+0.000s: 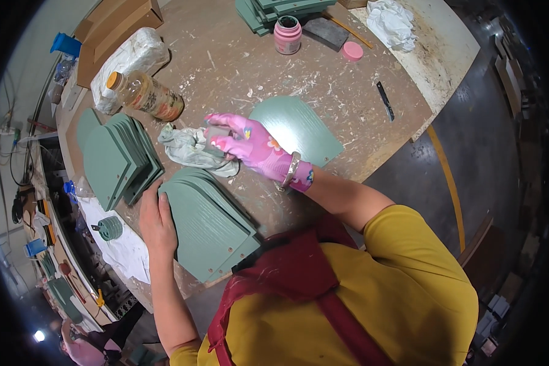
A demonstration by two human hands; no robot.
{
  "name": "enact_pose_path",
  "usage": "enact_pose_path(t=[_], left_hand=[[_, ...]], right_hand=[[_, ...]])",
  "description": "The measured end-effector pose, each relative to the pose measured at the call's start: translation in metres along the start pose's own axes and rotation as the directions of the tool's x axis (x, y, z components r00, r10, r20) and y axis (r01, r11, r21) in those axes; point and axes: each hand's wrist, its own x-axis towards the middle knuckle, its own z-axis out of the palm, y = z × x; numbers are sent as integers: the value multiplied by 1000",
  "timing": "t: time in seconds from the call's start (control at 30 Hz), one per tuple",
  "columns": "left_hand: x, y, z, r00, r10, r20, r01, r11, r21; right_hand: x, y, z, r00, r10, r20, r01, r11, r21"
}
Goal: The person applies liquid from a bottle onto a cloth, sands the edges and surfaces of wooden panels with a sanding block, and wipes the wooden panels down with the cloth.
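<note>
In a pink flowered glove, my right hand (250, 145) is closed around a small grey block (218, 138), just above a crumpled pale cloth (192, 149). Beside that hand a single green panel (299, 125) with a rounded end lies flat, light glaring off it. My bare left hand (157, 219) rests with its fingers stretched out between two stacks of green panels, its thumb against the edge of the nearer stack (204, 226). The other stack (113, 158) stands just beyond its fingertips. Small holes show near the straight end of the nearer panels.
A bottle with an orange cap (146, 96), a white wrapped bundle (131, 67) and a cardboard box (113, 33) stand far left. An open pink jar (288, 35), its pink lid (352, 51), more green panels (280, 9) and a black cutter (385, 101) lie across the table.
</note>
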Motion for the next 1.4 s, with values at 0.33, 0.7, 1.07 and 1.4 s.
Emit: enact_pose_path(t=[0.33, 0.7, 1.07, 1.4], left_hand=[[28, 144, -7, 881, 370, 296, -431, 885, 176], [49, 169, 117, 801, 351, 486, -532, 789, 307], [50, 173, 119, 812, 315, 491, -499, 811, 305], [47, 167, 122, 817, 318, 481, -489, 824, 286]], right_hand=[[-51, -69, -143, 860, -313, -402, 152, 910, -385], [-49, -31, -172, 880, -423, -217, 205, 749, -630], [-15, -32, -160, 911, -394, -124, 198, 680, -706], [-55, -44, -168, 955, -281, -101, 108, 641, -760]])
